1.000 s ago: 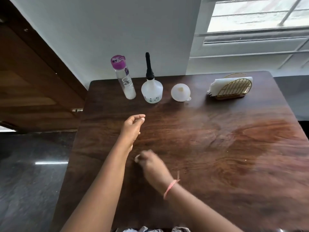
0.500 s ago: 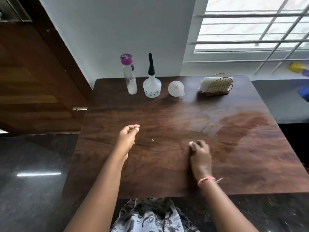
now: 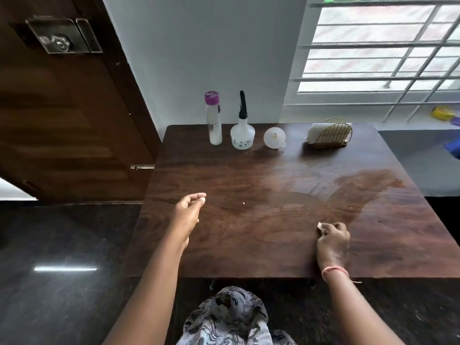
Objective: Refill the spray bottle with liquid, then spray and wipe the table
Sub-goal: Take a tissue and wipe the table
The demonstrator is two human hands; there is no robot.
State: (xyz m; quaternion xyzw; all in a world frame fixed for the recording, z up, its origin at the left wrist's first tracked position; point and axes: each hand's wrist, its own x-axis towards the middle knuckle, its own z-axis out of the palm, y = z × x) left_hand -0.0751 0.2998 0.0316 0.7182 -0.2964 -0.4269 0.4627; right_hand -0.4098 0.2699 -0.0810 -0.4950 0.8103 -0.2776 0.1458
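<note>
A white spray bottle [image 3: 242, 136] with a black nozzle stands at the far edge of the dark wooden table [image 3: 249, 170]. Left of it is a clear refill bottle [image 3: 214, 123] with a purple cap; right of it a white funnel [image 3: 274, 137] lies upside down. My right hand [image 3: 332, 241] rests on the table near the front edge, fingers curled round a small white wad of tissue [image 3: 319, 225]. My left hand [image 3: 188, 212] hovers over the table's left part, fingers loosely curled with nothing in them.
A gold wire holder with white tissues [image 3: 329, 133] sits at the far right. A wet patch [image 3: 361, 185] spreads over the table's right half, and a white crumb [image 3: 244, 202] lies mid-table. A wooden door [image 3: 62, 120] stands left, a barred window behind.
My right hand has slid with the wad from the table's middle to the right along the front. The head has drawn back, showing the front edge. The left hand has stayed put.
</note>
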